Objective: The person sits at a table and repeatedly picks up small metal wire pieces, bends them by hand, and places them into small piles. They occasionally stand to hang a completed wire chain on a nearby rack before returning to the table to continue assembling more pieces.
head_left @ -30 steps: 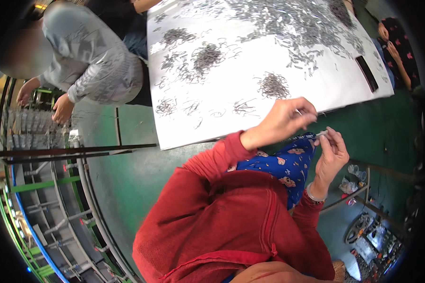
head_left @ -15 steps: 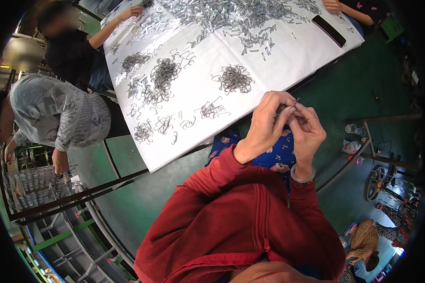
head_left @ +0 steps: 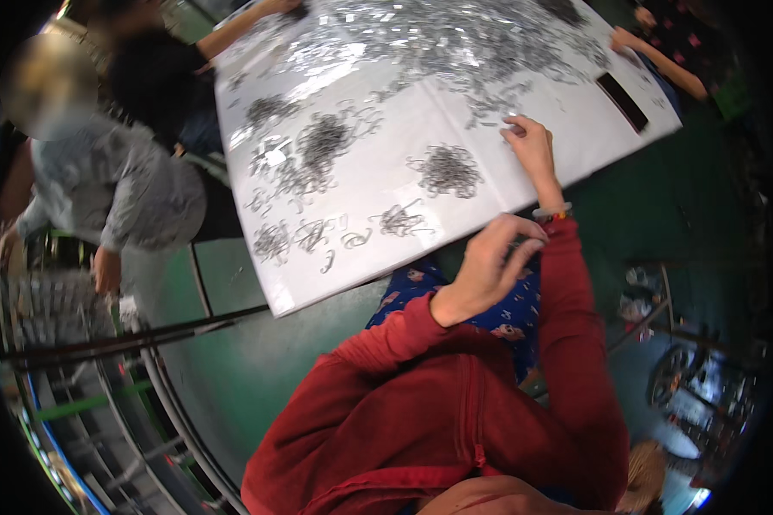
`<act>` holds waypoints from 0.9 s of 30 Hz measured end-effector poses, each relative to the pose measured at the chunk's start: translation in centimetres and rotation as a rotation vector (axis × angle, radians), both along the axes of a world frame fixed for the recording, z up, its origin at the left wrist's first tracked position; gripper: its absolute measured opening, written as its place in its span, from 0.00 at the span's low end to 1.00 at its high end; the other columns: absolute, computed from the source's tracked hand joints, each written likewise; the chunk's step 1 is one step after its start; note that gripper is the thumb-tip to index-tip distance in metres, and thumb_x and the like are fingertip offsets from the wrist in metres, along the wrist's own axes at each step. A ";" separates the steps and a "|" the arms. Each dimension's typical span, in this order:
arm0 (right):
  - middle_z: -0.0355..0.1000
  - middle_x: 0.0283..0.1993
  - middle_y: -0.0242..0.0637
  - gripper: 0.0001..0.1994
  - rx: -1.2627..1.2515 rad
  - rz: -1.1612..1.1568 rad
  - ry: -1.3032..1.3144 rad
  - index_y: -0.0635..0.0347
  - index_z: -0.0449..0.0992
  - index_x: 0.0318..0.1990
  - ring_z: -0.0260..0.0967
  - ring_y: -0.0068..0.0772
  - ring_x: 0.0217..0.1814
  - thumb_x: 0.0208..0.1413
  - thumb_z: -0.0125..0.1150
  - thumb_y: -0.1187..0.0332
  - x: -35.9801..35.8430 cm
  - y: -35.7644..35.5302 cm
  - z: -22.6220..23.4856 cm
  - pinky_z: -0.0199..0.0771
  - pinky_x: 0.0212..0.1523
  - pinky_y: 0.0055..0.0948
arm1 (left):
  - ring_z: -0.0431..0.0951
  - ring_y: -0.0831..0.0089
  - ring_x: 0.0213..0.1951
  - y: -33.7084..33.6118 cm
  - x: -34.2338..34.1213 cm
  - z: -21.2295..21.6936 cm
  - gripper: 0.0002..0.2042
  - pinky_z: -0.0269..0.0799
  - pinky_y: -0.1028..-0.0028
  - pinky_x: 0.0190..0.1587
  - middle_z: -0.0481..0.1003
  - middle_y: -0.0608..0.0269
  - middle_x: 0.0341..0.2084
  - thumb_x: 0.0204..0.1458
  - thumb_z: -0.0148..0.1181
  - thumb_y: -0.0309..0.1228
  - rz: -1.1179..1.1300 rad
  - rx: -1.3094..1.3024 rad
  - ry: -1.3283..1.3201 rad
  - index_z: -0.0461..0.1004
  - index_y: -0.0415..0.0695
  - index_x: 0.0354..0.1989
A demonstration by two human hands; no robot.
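Observation:
My left hand is in front of the table's near edge, thumb and fingers pinched together. A small, dark, thin metal piece seems to show at the fingertips, too blurred for its shape to be clear. My right hand reaches out over the white tabletop, its thumb and index finger slightly apart. Its fingertips are just short of loose metal strips, which spread from a broad heap. Left of that hand lies a round pile of bent wire hooks. A smaller hook cluster sits nearer to me.
More hook piles cover the left of the white table. A dark phone lies near its right edge. One person's hand rests at the far right; people in black and grey are at the left.
My hands have come apart. The right one has moved forward over the table toward the metal strips, while the left stays near the table edge, still pinched. The view has shifted slightly.

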State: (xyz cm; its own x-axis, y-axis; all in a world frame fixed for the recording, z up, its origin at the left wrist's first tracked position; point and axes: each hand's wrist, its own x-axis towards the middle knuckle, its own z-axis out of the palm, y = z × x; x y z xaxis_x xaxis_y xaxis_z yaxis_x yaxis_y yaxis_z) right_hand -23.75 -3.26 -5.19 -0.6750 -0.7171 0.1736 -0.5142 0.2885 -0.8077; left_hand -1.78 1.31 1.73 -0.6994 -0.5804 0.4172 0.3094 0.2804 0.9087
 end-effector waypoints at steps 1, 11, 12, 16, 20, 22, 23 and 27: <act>0.76 0.32 0.49 0.14 0.088 0.035 0.213 0.67 0.78 0.42 0.75 0.42 0.34 0.45 0.60 0.76 -0.9 -1.0 -1.2 0.74 0.38 0.33 | 0.78 0.68 0.38 0.0 0.2 0.0 0.05 0.73 0.73 0.43 0.76 0.56 0.33 0.53 0.57 0.18 0.014 -0.051 0.007 0.71 0.37 0.37; 0.74 0.29 0.39 0.20 -0.027 0.148 -0.301 0.70 0.74 0.50 0.72 0.26 0.31 0.46 0.58 0.81 1.4 2.4 3.3 0.71 0.33 0.23 | 0.76 0.63 0.37 -1.2 0.8 -0.5 0.04 0.72 0.70 0.41 0.74 0.57 0.33 0.53 0.58 0.22 0.035 -0.114 0.038 0.72 0.40 0.37; 0.72 0.29 0.35 0.20 -0.186 0.201 -0.431 0.71 0.72 0.52 0.69 0.20 0.30 0.48 0.59 0.81 2.9 4.5 4.7 0.69 0.32 0.19 | 0.76 0.63 0.37 -1.4 0.8 -0.6 0.04 0.72 0.70 0.41 0.74 0.57 0.32 0.53 0.58 0.23 0.048 -0.117 0.052 0.72 0.40 0.37; 0.74 0.33 0.39 0.20 -0.361 0.126 -0.310 0.71 0.71 0.53 0.73 0.22 0.33 0.49 0.59 0.85 8.3 11.2 8.7 0.74 0.34 0.19 | 0.78 0.64 0.35 -1.9 0.3 -0.9 0.05 0.73 0.71 0.38 0.75 0.55 0.32 0.54 0.58 0.23 0.038 -0.046 0.038 0.72 0.38 0.37; 0.74 0.35 0.39 0.20 -0.516 0.051 -0.304 0.72 0.71 0.52 0.73 0.23 0.33 0.49 0.60 0.87 10.4 12.8 9.9 0.76 0.37 0.20 | 0.77 0.64 0.35 -1.8 0.0 -0.5 0.05 0.72 0.71 0.38 0.74 0.55 0.32 0.54 0.58 0.23 -0.003 -0.038 0.019 0.72 0.38 0.37; 0.74 0.34 0.40 0.19 -0.555 0.054 -0.345 0.72 0.71 0.51 0.73 0.23 0.32 0.49 0.59 0.87 10.7 12.8 10.0 0.76 0.36 0.20 | 0.77 0.64 0.35 -1.9 0.1 -0.3 0.05 0.72 0.70 0.37 0.74 0.55 0.32 0.53 0.58 0.23 0.018 -0.067 0.032 0.72 0.39 0.38; 0.74 0.34 0.40 0.19 -0.570 0.039 -0.359 0.73 0.71 0.51 0.72 0.23 0.32 0.49 0.59 0.87 10.8 12.7 10.0 0.76 0.35 0.20 | 0.77 0.64 0.34 -2.0 0.3 -0.2 0.05 0.72 0.70 0.37 0.74 0.55 0.32 0.53 0.58 0.23 0.018 -0.076 0.025 0.72 0.39 0.38; 0.74 0.33 0.41 0.17 -0.667 0.039 -0.369 0.74 0.72 0.49 0.71 0.23 0.30 0.49 0.59 0.88 11.8 12.6 9.5 0.74 0.34 0.19 | 0.75 0.62 0.35 -2.4 0.5 -0.2 0.06 0.70 0.69 0.37 0.73 0.57 0.32 0.52 0.59 0.22 0.052 -0.122 0.047 0.71 0.39 0.38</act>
